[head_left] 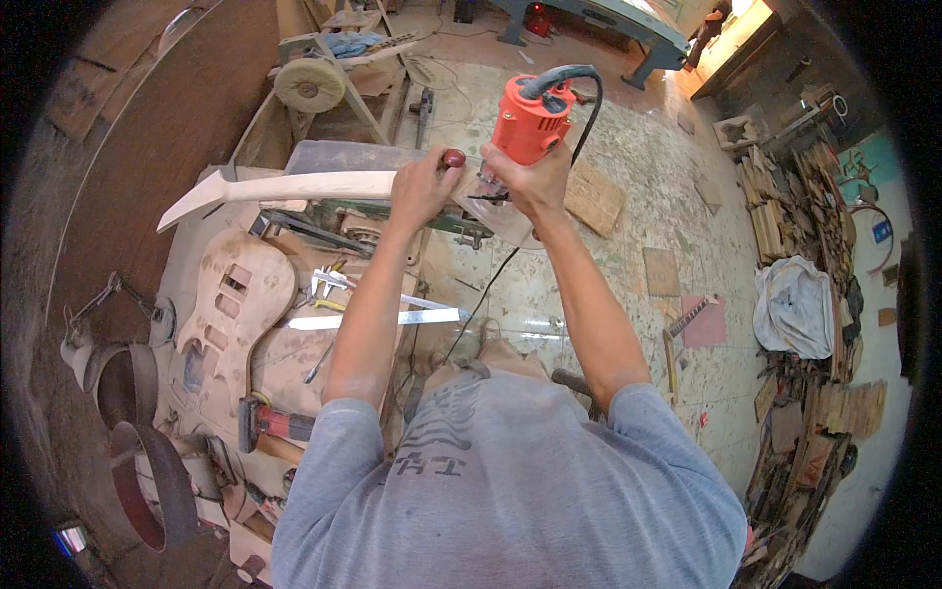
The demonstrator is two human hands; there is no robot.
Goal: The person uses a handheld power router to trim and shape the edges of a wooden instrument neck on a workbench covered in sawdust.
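My right hand is closed around the lower part of an orange-red handheld router, whose dark cord curves from its top. A clear base plate shows under the router. My left hand is closed at a round dark-red knob, thumb and forefinger against it. From beneath that hand a pale wooden guitar neck runs left to its angled headstock. Whether my left fingers also press on the neck is hidden, as is the router's bit.
On the bench at left lie a guitar body, calipers, a metal straightedge and a red-black tool. A buffing wheel stands beyond. Wood pieces and a white sack line the right wall.
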